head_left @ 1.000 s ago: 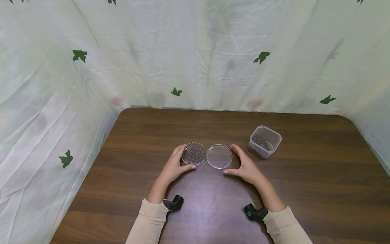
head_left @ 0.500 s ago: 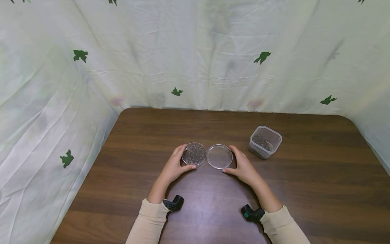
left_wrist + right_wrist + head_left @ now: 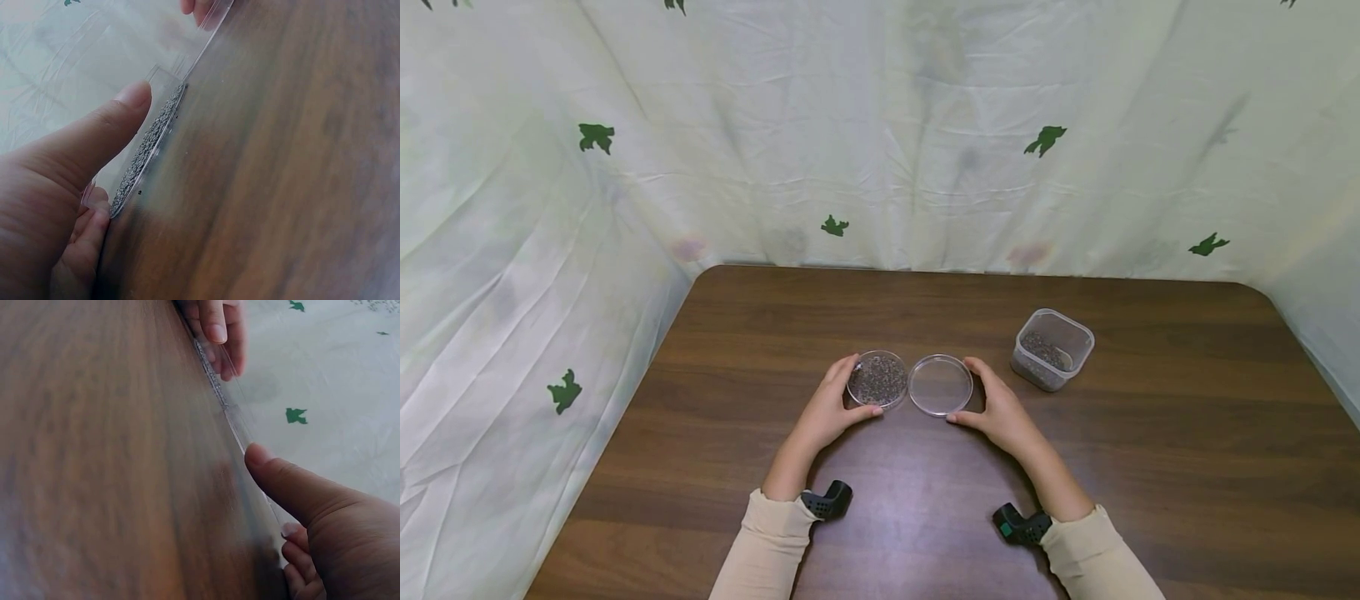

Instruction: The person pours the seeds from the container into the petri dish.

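Observation:
A clear round petri dish (image 3: 877, 380) with a layer of grey granules sits on the table. My left hand (image 3: 829, 410) holds it from the left, thumb at the near edge and fingers at the far side. In the left wrist view the granules (image 3: 149, 147) show through the dish's low wall, behind the thumb. Right beside it lies the petri dish lid (image 3: 940, 386), clear and without granules. My right hand (image 3: 1002, 412) grips the lid's right side between thumb and fingers. The right wrist view has that thumb (image 3: 259, 459) at the lid's edge.
A square clear plastic tub (image 3: 1051, 350) partly filled with grey granules stands at the right, beyond my right hand. The brown wooden table (image 3: 760, 317) ends at a pale curtain (image 3: 880, 125) with green leaf-like shapes. A few loose granules (image 3: 139, 192) lie beside the dish.
My right hand has moved slightly left and closed in on the lid's edge. The left hand, dish and tub have stayed in place.

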The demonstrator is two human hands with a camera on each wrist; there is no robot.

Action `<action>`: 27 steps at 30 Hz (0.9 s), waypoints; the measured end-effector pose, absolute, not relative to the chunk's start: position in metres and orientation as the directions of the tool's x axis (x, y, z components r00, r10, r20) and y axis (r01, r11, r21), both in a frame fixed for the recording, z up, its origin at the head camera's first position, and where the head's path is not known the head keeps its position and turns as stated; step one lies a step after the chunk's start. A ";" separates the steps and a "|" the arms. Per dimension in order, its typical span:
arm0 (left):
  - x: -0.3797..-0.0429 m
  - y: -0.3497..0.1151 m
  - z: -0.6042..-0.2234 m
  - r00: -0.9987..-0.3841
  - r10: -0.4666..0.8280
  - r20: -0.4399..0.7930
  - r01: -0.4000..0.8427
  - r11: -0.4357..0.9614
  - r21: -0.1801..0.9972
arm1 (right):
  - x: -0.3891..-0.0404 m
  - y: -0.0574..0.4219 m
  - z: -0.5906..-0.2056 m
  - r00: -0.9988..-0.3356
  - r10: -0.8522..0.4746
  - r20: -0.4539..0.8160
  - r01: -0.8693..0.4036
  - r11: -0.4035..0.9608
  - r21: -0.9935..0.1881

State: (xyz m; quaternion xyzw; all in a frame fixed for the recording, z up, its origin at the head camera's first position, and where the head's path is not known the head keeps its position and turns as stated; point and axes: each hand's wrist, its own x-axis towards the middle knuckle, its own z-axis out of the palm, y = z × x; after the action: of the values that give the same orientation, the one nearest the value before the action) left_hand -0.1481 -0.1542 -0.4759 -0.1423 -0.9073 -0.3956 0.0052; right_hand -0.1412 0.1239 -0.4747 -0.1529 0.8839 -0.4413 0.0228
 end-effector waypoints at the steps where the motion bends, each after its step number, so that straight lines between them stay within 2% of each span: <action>1: -0.148 -0.154 -0.476 -0.959 0.255 0.123 0.263 0.646 0.716 | -0.141 0.124 -0.475 -0.952 -0.289 0.100 -0.253 0.560 -0.789; 27: -0.148 -0.154 -0.476 -0.957 0.256 0.133 0.271 0.641 0.718 | -0.144 0.124 -0.478 -0.940 -0.268 0.210 -0.308 0.410 -0.858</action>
State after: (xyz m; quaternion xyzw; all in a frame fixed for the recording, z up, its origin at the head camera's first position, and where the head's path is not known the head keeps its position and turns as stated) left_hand -0.1483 -0.1543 -0.4760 -0.1457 -0.9057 -0.3980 0.0095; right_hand -0.1442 0.1238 -0.4781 -0.1717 0.8395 -0.5152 -0.0195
